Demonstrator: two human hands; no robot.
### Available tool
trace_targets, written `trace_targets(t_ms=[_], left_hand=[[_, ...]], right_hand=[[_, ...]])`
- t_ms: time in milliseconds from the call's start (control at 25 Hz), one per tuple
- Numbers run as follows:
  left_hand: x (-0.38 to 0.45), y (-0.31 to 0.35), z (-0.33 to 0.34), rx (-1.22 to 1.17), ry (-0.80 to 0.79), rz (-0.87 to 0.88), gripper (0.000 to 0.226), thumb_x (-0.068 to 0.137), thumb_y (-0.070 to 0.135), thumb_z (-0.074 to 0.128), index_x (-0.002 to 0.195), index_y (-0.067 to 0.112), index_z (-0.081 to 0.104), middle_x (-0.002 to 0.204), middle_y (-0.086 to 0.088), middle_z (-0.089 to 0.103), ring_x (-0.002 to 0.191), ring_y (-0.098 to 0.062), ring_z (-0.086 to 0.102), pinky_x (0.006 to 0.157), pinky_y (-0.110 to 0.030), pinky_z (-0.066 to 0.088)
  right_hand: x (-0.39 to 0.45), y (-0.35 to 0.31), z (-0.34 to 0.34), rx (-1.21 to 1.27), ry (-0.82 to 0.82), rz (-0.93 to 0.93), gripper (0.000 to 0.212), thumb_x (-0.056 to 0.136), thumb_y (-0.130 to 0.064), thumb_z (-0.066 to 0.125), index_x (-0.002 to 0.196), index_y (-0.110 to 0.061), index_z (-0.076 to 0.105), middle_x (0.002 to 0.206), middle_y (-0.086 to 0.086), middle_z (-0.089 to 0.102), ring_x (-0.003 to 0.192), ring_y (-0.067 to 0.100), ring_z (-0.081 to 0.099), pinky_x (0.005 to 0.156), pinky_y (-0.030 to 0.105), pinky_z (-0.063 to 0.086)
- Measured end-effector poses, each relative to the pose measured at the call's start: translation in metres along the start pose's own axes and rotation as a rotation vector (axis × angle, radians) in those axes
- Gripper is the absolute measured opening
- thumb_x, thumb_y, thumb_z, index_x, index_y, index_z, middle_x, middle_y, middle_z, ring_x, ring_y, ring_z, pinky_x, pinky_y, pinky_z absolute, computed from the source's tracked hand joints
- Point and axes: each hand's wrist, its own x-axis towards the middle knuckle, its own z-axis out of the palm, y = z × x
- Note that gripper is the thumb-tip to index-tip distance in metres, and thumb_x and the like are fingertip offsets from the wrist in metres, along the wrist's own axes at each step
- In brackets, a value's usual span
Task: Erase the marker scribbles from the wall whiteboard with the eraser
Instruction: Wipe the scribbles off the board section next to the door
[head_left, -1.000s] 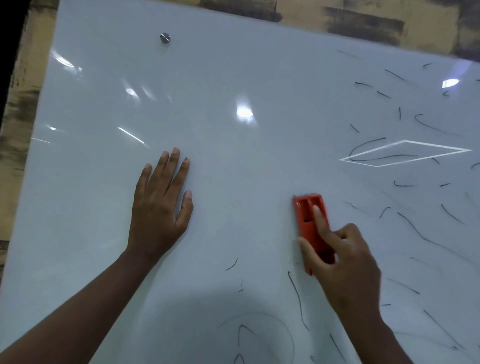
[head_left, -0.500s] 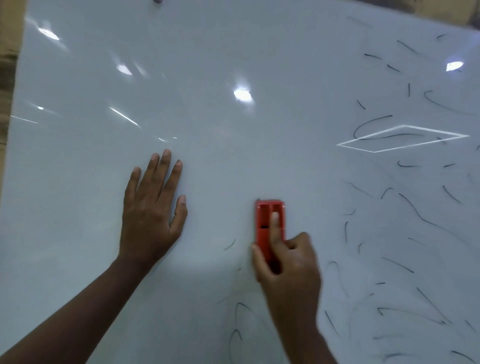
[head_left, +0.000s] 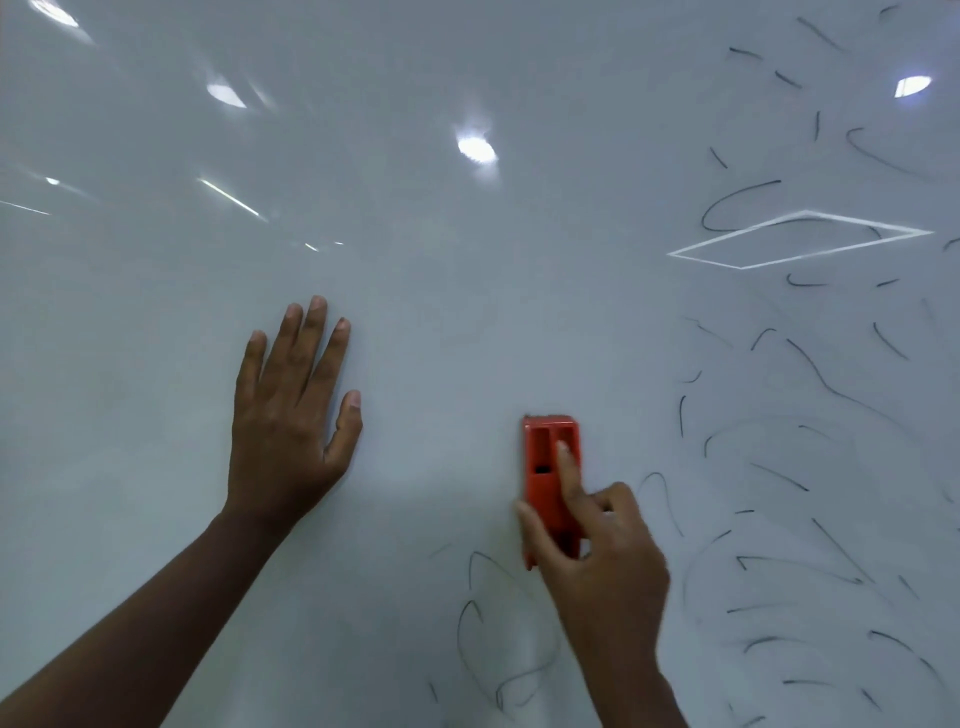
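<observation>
The glossy white whiteboard fills the whole view. My right hand grips the red eraser at lower centre, index finger laid along its back, pressing it upright against the board. My left hand rests flat on the board to the left, fingers straight and spread. Black marker scribbles cover the right side of the board, and more scribbles loop just below the eraser. The board's left and centre are white.
Ceiling lights reflect as bright spots and a rectangular outline on the board. Nothing else is in view.
The eraser and my right hand swept left and down, and the small scribbles left of it are gone. The view dropped, so the board's top edge is out of sight. My left hand stayed.
</observation>
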Motion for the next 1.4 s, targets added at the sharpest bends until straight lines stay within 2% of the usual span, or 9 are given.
trace_targets(t_ms=[120, 280, 440, 560, 800, 1040, 1120, 1280, 1400], left_hand=[[-0.015, 0.001, 0.000, 0.008, -0.019, -0.003, 0.063, 0.109, 0.028, 0.042, 0.167, 0.007, 0.030, 0.177, -0.013, 0.021, 0.164, -0.033, 0.020, 0.132, -0.056, 0.015], [-0.033, 0.005, -0.002, 0.033, -0.030, -0.013, 0.063, 0.109, 0.029, 0.041, 0.167, 0.006, 0.029, 0.177, -0.014, 0.020, 0.164, -0.033, 0.020, 0.132, -0.057, 0.016], [-0.041, 0.006, -0.002, 0.039, -0.022, -0.015, 0.062, 0.110, 0.029, 0.042, 0.167, 0.007, 0.030, 0.176, -0.014, 0.021, 0.163, -0.034, 0.021, 0.132, -0.056, 0.016], [-0.045, 0.007, -0.001, 0.025, -0.019, -0.021, 0.061, 0.110, 0.030, 0.041, 0.167, 0.007, 0.031, 0.176, -0.013, 0.021, 0.163, -0.034, 0.021, 0.132, -0.055, 0.014], [-0.059, 0.010, -0.003, 0.013, -0.060, -0.042, 0.063, 0.110, 0.031, 0.041, 0.167, 0.006, 0.029, 0.177, -0.014, 0.020, 0.164, -0.035, 0.019, 0.132, -0.056, 0.013], [-0.092, 0.015, -0.008, 0.026, -0.113, -0.033, 0.064, 0.110, 0.031, 0.039, 0.168, 0.007, 0.026, 0.177, -0.016, 0.018, 0.164, -0.037, 0.018, 0.132, -0.057, 0.011], [-0.098, 0.014, -0.008, 0.035, -0.111, -0.027, 0.063, 0.111, 0.032, 0.038, 0.168, 0.007, 0.027, 0.177, -0.017, 0.019, 0.163, -0.037, 0.019, 0.132, -0.058, 0.012], [-0.102, 0.014, -0.005, 0.037, -0.097, -0.026, 0.062, 0.111, 0.031, 0.039, 0.168, 0.007, 0.028, 0.177, -0.016, 0.019, 0.163, -0.037, 0.020, 0.132, -0.057, 0.012], [-0.107, 0.016, -0.006, 0.026, -0.101, -0.038, 0.063, 0.110, 0.030, 0.041, 0.168, 0.007, 0.028, 0.177, -0.015, 0.019, 0.163, -0.036, 0.020, 0.132, -0.057, 0.012]], right_hand=[[-0.022, 0.022, -0.004, 0.066, 0.068, 0.243, 0.072, 0.078, -0.052, 0.081, 0.144, -0.051, 0.053, 0.081, -0.012, 0.048, 0.061, 0.000, 0.054, 0.054, 0.019, 0.044], [-0.058, 0.027, 0.006, 0.196, 0.092, 0.339, 0.075, 0.076, -0.043, 0.086, 0.145, -0.036, 0.057, 0.085, -0.009, 0.055, 0.071, 0.006, 0.063, 0.063, 0.029, 0.059], [-0.041, 0.009, 0.012, 0.254, 0.151, 0.363, 0.070, 0.079, -0.053, 0.076, 0.144, -0.035, 0.059, 0.084, -0.012, 0.055, 0.069, 0.002, 0.060, 0.062, 0.019, 0.052], [-0.020, -0.014, 0.019, 0.252, 0.129, 0.281, 0.066, 0.083, -0.052, 0.076, 0.145, -0.037, 0.057, 0.083, -0.011, 0.050, 0.065, 0.002, 0.057, 0.059, 0.015, 0.048], [-0.079, -0.049, 0.054, 0.026, -0.176, -0.149, 0.065, 0.082, -0.057, 0.068, 0.144, -0.038, 0.059, 0.088, -0.004, 0.050, 0.071, 0.012, 0.051, 0.051, 0.018, 0.045], [-0.124, -0.020, 0.050, -0.038, -0.238, -0.248, 0.070, 0.077, -0.055, 0.080, 0.142, -0.043, 0.058, 0.087, -0.005, 0.056, 0.069, 0.012, 0.056, 0.047, 0.022, 0.050], [-0.104, -0.008, 0.041, -0.048, -0.151, -0.162, 0.064, 0.081, -0.058, 0.070, 0.142, -0.049, 0.056, 0.089, -0.007, 0.055, 0.070, 0.013, 0.057, 0.047, 0.026, 0.049], [-0.064, 0.029, 0.009, 0.098, 0.013, 0.278, 0.068, 0.082, -0.065, 0.072, 0.143, -0.063, 0.044, 0.090, -0.017, 0.053, 0.066, 0.001, 0.059, 0.057, 0.018, 0.046], [-0.088, 0.047, 0.007, 0.171, 0.073, 0.387, 0.071, 0.079, -0.055, 0.079, 0.144, -0.052, 0.051, 0.088, -0.016, 0.054, 0.066, -0.002, 0.061, 0.059, 0.015, 0.049]])
